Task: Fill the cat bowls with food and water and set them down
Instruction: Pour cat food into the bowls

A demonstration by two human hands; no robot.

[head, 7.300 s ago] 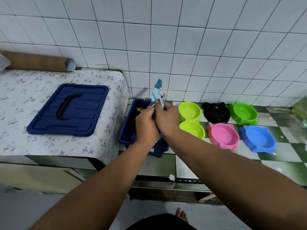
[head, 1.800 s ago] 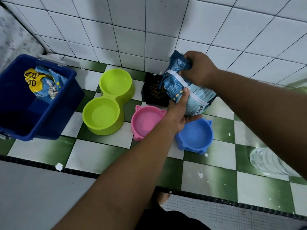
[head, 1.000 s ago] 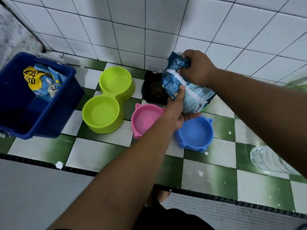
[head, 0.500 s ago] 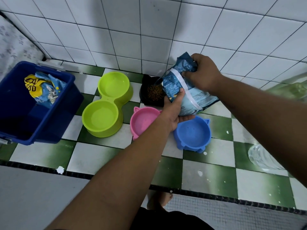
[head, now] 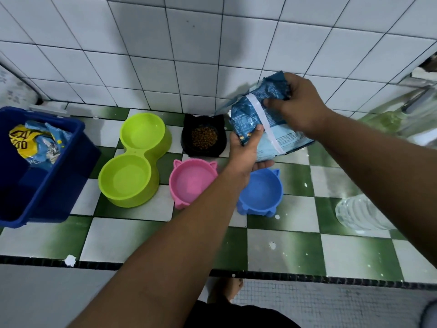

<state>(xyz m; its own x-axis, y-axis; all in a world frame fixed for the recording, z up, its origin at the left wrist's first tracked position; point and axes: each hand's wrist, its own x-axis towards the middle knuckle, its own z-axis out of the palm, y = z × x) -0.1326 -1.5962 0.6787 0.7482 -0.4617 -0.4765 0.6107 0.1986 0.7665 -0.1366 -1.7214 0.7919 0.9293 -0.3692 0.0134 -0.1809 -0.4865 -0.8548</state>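
Head: blue bin point(head: 66, 185) left; water bottle point(head: 359, 214) right; forearm point(head: 189, 233) overlaps blue bowl point(head: 262, 192).

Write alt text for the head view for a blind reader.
The left hand and right hand hold a cat-food bag beside a black bowl of kibble. The pink bowl, blue bowl and lime double bowl look empty; a blue bin at left holds another bag.

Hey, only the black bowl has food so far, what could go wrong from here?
The food bag, gripped by the left hand and right hand, is tilted beside the black bowl, not clearly over it, so kibble could land on the tiles. The left forearm crosses over the edges of the pink bowl and blue bowl; lowering it might knock them.
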